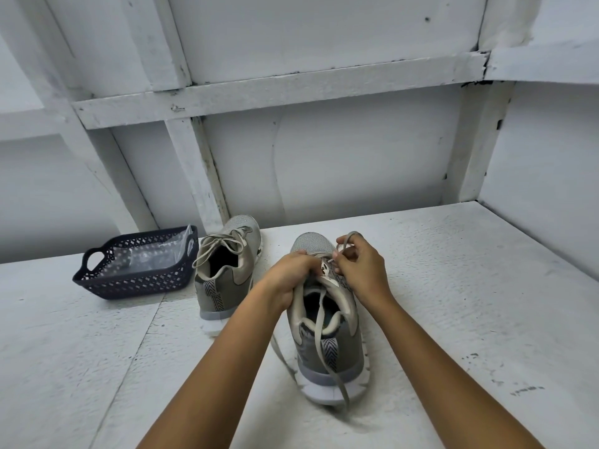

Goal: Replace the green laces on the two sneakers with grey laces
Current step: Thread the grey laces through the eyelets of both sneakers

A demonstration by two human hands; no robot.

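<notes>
Grey sneaker (348, 338), toe away; left grip (288, 270) curled round upper, right grip (363, 270) pinching lace (351, 236).

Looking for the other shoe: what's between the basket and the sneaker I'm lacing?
The second sneaker, already laced, stands beside the basket; head view shows it.

My rough white table (470, 303) holds a dark blue holey plastic basket (136, 283), a grey cloth sneaker (223, 286) and a second grey sneaker (349, 350).
</notes>
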